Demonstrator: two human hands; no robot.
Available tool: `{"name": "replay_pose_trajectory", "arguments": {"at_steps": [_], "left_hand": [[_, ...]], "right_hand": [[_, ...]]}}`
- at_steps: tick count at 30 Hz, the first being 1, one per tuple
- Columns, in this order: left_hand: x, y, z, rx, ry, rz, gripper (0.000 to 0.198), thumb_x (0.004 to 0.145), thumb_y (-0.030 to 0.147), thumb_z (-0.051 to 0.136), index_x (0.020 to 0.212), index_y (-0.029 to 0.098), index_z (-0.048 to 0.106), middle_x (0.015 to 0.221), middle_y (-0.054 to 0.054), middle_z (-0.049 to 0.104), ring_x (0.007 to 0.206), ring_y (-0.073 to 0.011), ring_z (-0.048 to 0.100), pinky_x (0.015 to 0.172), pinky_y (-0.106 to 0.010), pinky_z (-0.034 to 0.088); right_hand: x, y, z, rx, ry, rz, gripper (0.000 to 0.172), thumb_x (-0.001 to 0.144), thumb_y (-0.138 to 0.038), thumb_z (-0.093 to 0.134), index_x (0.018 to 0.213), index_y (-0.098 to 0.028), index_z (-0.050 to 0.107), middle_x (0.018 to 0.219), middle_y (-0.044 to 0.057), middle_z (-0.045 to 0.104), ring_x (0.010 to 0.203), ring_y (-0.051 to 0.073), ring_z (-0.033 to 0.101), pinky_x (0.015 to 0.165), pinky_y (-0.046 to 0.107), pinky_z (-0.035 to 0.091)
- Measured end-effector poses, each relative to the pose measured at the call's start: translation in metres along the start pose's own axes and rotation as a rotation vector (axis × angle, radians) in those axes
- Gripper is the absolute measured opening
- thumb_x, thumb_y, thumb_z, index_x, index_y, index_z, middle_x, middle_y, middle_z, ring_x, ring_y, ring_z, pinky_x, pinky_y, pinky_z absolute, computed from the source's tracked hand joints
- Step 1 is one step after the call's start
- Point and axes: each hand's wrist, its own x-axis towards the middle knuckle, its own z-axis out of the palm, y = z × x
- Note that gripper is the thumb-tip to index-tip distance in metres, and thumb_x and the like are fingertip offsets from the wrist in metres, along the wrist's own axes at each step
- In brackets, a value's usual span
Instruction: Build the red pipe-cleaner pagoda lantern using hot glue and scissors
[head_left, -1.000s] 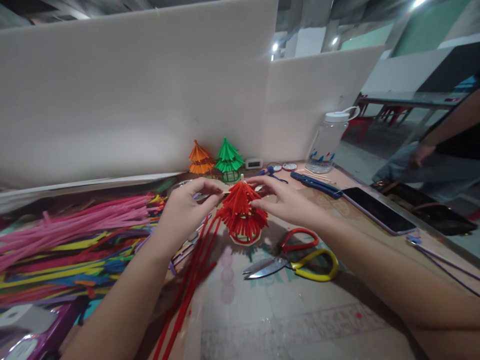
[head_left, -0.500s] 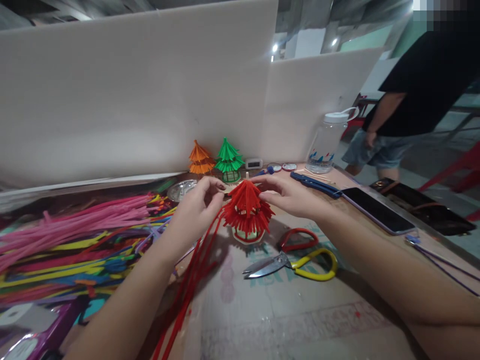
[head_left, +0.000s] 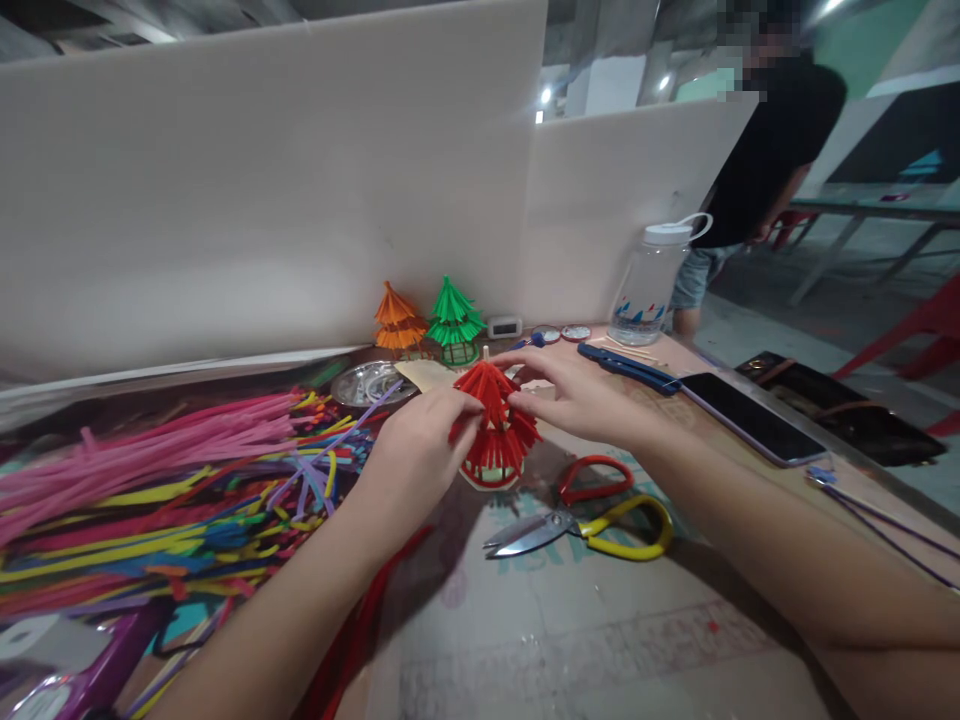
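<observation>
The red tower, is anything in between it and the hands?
No, nothing visible. The left hand and right hand are at either side of the red tower. The scissors lie nearer the camera, not in between.

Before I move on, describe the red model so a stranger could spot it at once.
Find the tall pale board across the back. In front of it, between the left hand and right hand, stands the tiered red model. Its colour sets it apart from the orange model and green model behind.
</observation>
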Motion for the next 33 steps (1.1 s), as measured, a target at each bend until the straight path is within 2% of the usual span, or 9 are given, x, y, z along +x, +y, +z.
{"name": "replay_pose_trajectory", "arguments": {"at_steps": [3,7,11,18,25,29,31,33], "left_hand": [[0.001,0.001,-0.002,-0.01,-0.013,-0.014,0.011,0.095,0.02,0.063,0.106,0.02,0.063,0.1,-0.005,0.074,0.091,-0.021,0.071,0.084,-0.036,0.057],[0.001,-0.002,-0.002,0.018,-0.082,-0.04,0.038,0.086,0.023,0.076,0.118,0.022,0.055,0.108,-0.006,0.073,0.096,-0.0236,0.071,0.088,-0.038,0.058],[0.0,-0.007,0.001,0.087,-0.071,0.031,0.033,0.089,0.015,0.069,0.118,0.02,0.054,0.109,-0.008,0.072,0.101,-0.0239,0.071,0.088,-0.037,0.057],[-0.006,-0.004,0.0,0.224,-0.077,0.11,0.024,0.095,0.012,0.058,0.119,0.015,0.06,0.109,-0.011,0.074,0.095,-0.0255,0.072,0.082,-0.037,0.057],[0.003,0.003,-0.024,0.073,-0.239,-0.161,0.028,0.095,0.024,0.065,0.122,0.022,0.063,0.101,-0.002,0.078,0.088,-0.0221,0.073,0.078,-0.033,0.055],[0.01,-0.002,-0.03,0.056,-0.09,-0.112,0.027,0.096,0.033,0.063,0.12,0.021,0.067,0.112,-0.005,0.073,0.103,-0.0231,0.067,0.092,-0.037,0.052],[0.011,-0.006,-0.025,0.036,-0.046,-0.085,0.032,0.096,0.036,0.064,0.123,0.02,0.066,0.118,-0.007,0.071,0.11,-0.0241,0.064,0.098,-0.039,0.049],[0.012,-0.012,-0.019,-0.008,-0.061,-0.089,0.034,0.095,0.036,0.064,0.125,0.019,0.066,0.121,-0.008,0.07,0.113,-0.0241,0.063,0.101,-0.039,0.048]], "right_hand": [[0.0,-0.001,-0.001,-0.019,-0.007,-0.003,0.041,0.092,-0.017,0.061,0.132,-0.023,0.062,0.129,0.009,0.068,0.114,0.021,0.067,0.097,0.042,0.059],[0.0,0.0,-0.001,-0.027,-0.006,-0.012,0.041,0.091,-0.014,0.061,0.132,-0.021,0.063,0.13,0.009,0.068,0.117,0.02,0.066,0.097,0.039,0.058],[0.001,0.003,-0.001,-0.027,0.002,-0.023,0.04,0.092,-0.015,0.062,0.132,-0.021,0.062,0.128,0.009,0.069,0.111,0.02,0.069,0.094,0.037,0.059],[-0.001,0.003,0.001,-0.03,0.004,0.002,0.04,0.094,-0.019,0.061,0.134,-0.02,0.061,0.129,0.01,0.068,0.107,0.019,0.07,0.094,0.036,0.058],[-0.001,0.004,-0.003,-0.001,-0.011,0.031,0.038,0.095,-0.027,0.061,0.133,-0.019,0.062,0.13,0.01,0.068,0.106,0.019,0.069,0.094,0.036,0.058],[0.0,0.011,-0.007,0.011,-0.02,0.095,0.036,0.1,-0.028,0.052,0.133,-0.021,0.062,0.135,0.009,0.066,0.12,0.021,0.064,0.099,0.039,0.054],[0.0,0.011,-0.008,0.032,-0.06,0.105,0.037,0.098,-0.026,0.054,0.134,-0.021,0.062,0.133,0.009,0.068,0.116,0.021,0.066,0.097,0.038,0.055],[-0.001,0.005,-0.008,0.023,-0.093,0.108,0.036,0.094,-0.021,0.059,0.13,-0.021,0.063,0.123,0.007,0.073,0.107,0.02,0.07,0.093,0.035,0.056]]}}
